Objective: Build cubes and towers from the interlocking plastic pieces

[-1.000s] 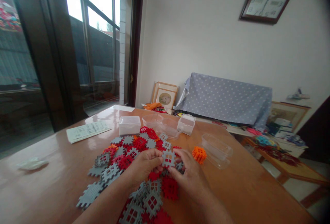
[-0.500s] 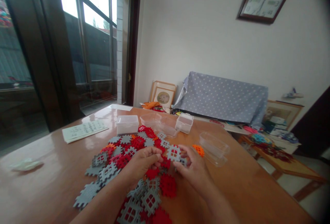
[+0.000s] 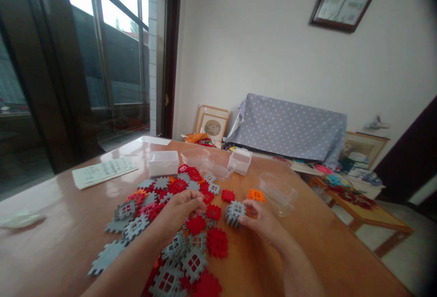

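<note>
My right hand (image 3: 261, 219) has thumb and fingers closed on a small grey block of toothed, window-patterned building tiles (image 3: 235, 214), at the right edge of the loose pile. My left hand (image 3: 187, 205) hovers over the pile with its fingers drawn together. Whether anything sits between those fingertips is hidden. Under and around it lie grey window tiles (image 3: 194, 264) and red toothed tiles (image 3: 217, 242), overlapping each other. A lone red tile (image 3: 228, 195) lies just beyond the grey block. Behind my right fingers is an orange tile (image 3: 256, 195).
Clear plastic tubs (image 3: 164, 164) and a smaller lidded box (image 3: 240, 161) stand behind the pile. A clear open container (image 3: 278, 192) lies at the right. Printed sheets (image 3: 104, 172) and a crumpled plastic bag (image 3: 21, 219) are on the left of the wooden table (image 3: 307, 251).
The grey block has turned and come slightly down in my right hand, now showing its stacked toothed side. A red tile behind it has come into sight. The whole view has shifted a little.
</note>
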A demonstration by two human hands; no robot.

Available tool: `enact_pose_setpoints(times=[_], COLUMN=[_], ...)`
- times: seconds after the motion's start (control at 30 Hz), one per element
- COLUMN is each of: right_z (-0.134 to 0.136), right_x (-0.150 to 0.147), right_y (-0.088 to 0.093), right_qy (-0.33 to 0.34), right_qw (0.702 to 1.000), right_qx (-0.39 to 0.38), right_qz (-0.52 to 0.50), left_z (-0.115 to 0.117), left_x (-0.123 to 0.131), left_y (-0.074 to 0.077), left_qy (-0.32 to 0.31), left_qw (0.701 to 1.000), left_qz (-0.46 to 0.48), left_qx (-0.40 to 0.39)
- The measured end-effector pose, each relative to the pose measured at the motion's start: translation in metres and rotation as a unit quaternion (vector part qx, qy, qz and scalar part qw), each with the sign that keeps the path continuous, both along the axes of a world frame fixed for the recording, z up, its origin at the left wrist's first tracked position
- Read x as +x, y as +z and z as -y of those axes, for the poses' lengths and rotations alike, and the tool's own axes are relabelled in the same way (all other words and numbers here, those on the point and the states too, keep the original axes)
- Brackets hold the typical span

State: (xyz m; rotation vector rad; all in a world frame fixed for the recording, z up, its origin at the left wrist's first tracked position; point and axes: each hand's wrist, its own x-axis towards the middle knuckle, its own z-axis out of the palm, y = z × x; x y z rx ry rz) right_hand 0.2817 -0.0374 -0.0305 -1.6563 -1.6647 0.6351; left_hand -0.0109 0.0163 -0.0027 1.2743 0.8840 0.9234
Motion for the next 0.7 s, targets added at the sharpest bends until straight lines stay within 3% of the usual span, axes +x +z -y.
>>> enact_pose_setpoints(times=[0.23,0.47,0.7], right_z=[0.004,0.008,0.008], right_x=[-0.007,-0.009,-0.017], right_y=[0.003,0.000,0.003], right_qy=[0.008,-0.040,-0.014], right_qw=[0.999,0.998,0.996], right_qx=[-0.025,-0.022,-0.041], right_qz=[-0.019,-0.044,-0.079], left_z=[0.001,-0.002,-0.001], left_x=[0.001,-0.002,-0.002], left_y=[-0.001,-0.008,-0.005], left_qy=[0.000,-0.021,-0.012], left_qw=[1.000,0.999,1.000], left_qz=[-0.015,-0.017,-0.017], left_qx=[0.002,0.018,0.009])
